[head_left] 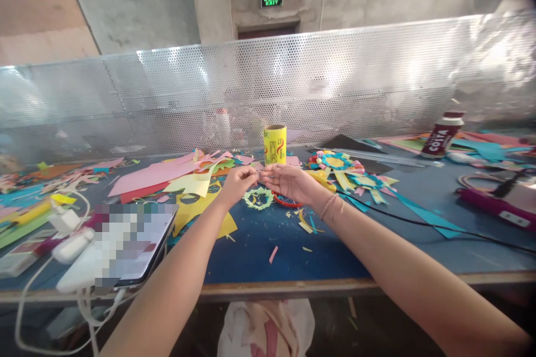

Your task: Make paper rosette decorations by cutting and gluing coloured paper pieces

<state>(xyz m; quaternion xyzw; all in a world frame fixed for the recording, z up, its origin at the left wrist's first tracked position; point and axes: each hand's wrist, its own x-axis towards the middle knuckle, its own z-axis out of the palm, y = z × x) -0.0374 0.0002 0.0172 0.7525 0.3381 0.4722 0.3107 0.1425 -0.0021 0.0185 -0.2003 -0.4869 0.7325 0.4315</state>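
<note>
My left hand (239,184) is closed in a pinch above the middle of the table; whatever its fingertips hold is too small to make out. Right beside it, my right hand (292,183) has its palm turned up and fingers stretched out, their tips meeting those of the left. Below the hands lies a pale green ring of pointed paper (248,201). A red curved rim (287,202) shows partly under my right hand. Behind both hands stands a yellow printed roll (275,148) with a hollow core. Right of it lies a many-coloured paper rosette (335,161).
Pink paper sheets (154,174) and cut yellow paper (188,215) lie left. A phone (146,251) and white cables are at the front left. A brown bottle (441,136) stands back right. A black cable (419,227) crosses the right side. Perforated metal panels (167,100) close the back.
</note>
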